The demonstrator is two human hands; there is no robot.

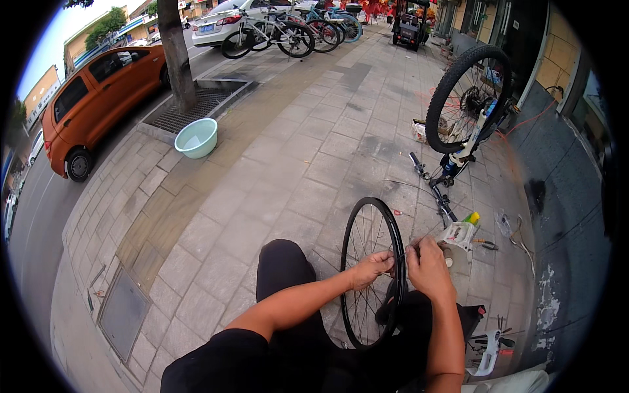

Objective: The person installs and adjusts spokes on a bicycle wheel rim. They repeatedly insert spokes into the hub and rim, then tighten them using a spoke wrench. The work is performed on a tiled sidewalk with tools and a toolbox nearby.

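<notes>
A black bicycle wheel rim point(350, 242) without a tyre stands upright between my knees, thin spokes point(362, 308) running across it. My left hand point(373, 270) is on the inner side of the rim, its fingers pinched around a spoke near the edge. On the rim's right, outer side, my right hand point(429, 267) is closed in a pinch. A thin dark piece shows by its fingertips, too small to name. The lower part of the wheel rests against my dark trousers.
An upside-down bicycle point(468, 131) stands ahead on the right by the wall. Near my right hand are a cut white plastic container point(457, 234) and pliers point(485, 244); a tool holder point(488, 354) lies lower right. A green basin point(196, 138) sits by the tree point(177, 59).
</notes>
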